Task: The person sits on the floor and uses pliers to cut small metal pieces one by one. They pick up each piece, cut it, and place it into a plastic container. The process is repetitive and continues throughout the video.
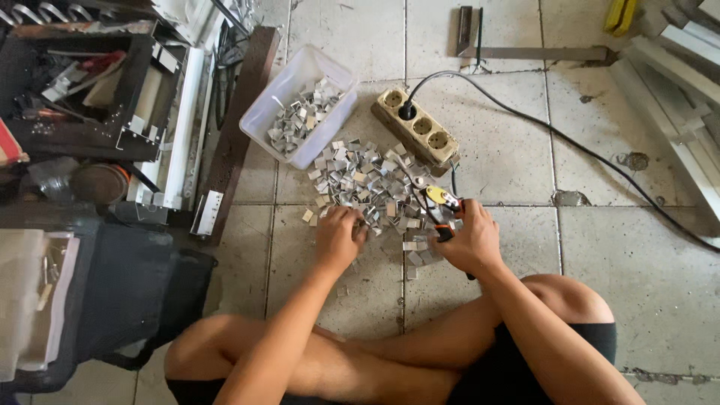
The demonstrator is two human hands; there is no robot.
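While seated cross-legged on the tiled floor, knees near, both forearms reaching far toward the work. Left hand palm-down at the near left edge of the pile of small metal clips, fingers curled into the pieces, apparently pinching one, though the exact piece cannot be told. Right hand clenched around the handles of orange-and-black pliers, tool's long axis running from the palm up and to the left, nose aimed at the pile's near right edge. Clips lying just beyond and between both hands, slightly closer to the left fingers. Farther off to the left, a translucent plastic tub partly filled with the same clips. Beyond the pile to the right, a beige power strip with a black cable trailing right. Dark shelving with clutter at far left.
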